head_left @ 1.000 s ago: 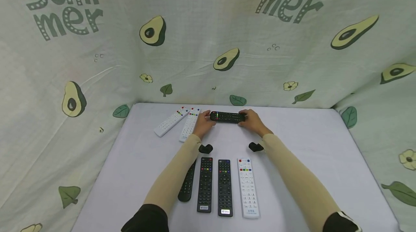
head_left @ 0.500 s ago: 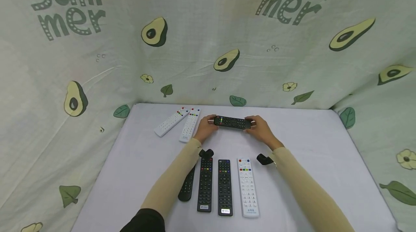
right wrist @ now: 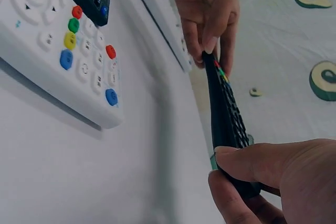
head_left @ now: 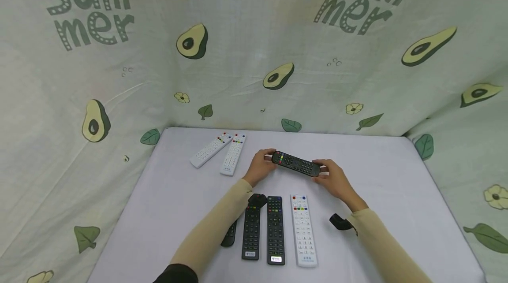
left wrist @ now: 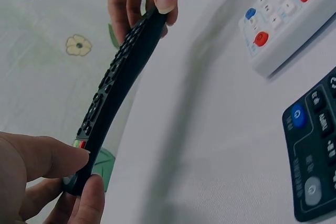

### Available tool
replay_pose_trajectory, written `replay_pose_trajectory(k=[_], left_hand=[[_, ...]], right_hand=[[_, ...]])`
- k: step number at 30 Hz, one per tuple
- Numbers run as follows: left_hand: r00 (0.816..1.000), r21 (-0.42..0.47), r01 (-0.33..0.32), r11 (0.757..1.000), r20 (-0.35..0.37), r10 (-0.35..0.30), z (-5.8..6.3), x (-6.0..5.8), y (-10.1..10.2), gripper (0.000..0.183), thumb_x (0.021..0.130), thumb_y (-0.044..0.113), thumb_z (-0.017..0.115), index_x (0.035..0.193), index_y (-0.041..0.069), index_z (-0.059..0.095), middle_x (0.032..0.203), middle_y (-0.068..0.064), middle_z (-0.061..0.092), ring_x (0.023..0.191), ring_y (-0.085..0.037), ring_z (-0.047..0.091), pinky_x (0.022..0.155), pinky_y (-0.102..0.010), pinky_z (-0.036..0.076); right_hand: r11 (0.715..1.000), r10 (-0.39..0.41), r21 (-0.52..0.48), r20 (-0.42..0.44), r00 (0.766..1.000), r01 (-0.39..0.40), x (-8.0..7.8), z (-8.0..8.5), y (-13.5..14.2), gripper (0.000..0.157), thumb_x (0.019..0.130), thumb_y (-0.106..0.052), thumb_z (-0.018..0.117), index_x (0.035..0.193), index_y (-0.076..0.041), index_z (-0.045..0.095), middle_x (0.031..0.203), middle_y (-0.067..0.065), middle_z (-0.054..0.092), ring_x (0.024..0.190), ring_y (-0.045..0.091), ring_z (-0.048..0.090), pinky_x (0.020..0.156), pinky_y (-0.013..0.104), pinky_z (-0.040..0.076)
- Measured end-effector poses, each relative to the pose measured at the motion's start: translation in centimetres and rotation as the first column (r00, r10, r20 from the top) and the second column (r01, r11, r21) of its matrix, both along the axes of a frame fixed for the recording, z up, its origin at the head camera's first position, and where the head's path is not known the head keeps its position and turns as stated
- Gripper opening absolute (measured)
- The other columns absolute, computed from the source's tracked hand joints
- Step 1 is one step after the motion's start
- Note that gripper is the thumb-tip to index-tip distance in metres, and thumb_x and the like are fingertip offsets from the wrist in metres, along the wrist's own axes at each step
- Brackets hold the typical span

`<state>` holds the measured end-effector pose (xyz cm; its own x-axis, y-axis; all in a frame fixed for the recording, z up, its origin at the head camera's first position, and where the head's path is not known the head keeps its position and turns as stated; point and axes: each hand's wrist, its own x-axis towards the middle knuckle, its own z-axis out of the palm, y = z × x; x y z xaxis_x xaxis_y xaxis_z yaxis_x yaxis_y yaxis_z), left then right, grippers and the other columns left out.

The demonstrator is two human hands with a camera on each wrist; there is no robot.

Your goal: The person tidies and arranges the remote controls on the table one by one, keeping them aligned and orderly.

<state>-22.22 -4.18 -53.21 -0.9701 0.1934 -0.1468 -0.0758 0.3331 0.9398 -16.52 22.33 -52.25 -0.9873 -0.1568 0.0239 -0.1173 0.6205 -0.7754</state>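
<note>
A black remote control with coloured buttons is held above the table between both hands, its right end tilted lower in the head view. My left hand pinches the end with the red and green buttons, thumb against fingers, as the left wrist view shows too. The opposite end is gripped by my right hand; in the right wrist view its thumb presses one side of the remote. The wrist views show a gap between the remote and the white tabletop.
Nearer me lie a white remote and two black remotes. Another black remote is partly hidden under my left sleeve. Two white remotes lie at the back left of the table. A printed cloth hangs behind.
Both hands have brought the black remote towards me and to the right. It has turned from nearly level to slanting, right end lower. The remotes on the table stay put.
</note>
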Motion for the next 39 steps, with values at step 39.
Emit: replay_pose_trajectory(k=[39], left_hand=[[0.868, -0.216, 0.477, 0.852, -0.036, -0.496, 1.2, 3.6, 6.2, 0.053, 0.091, -0.008, 0.075, 0.142, 0.001, 0.062, 0.132, -0.010, 0.058, 0.110, -0.013, 0.064, 0.090, -0.017, 0.055]], right_hand=[[0.990, -0.106, -0.057, 0.285, 0.953, 0.127, 12.1, 0.0, 2.7, 0.074, 0.071, 0.011, 0.075, 0.142, 0.009, 0.054, 0.126, 0.023, 0.062, 0.106, 0.029, 0.067, 0.080, 0.029, 0.062]])
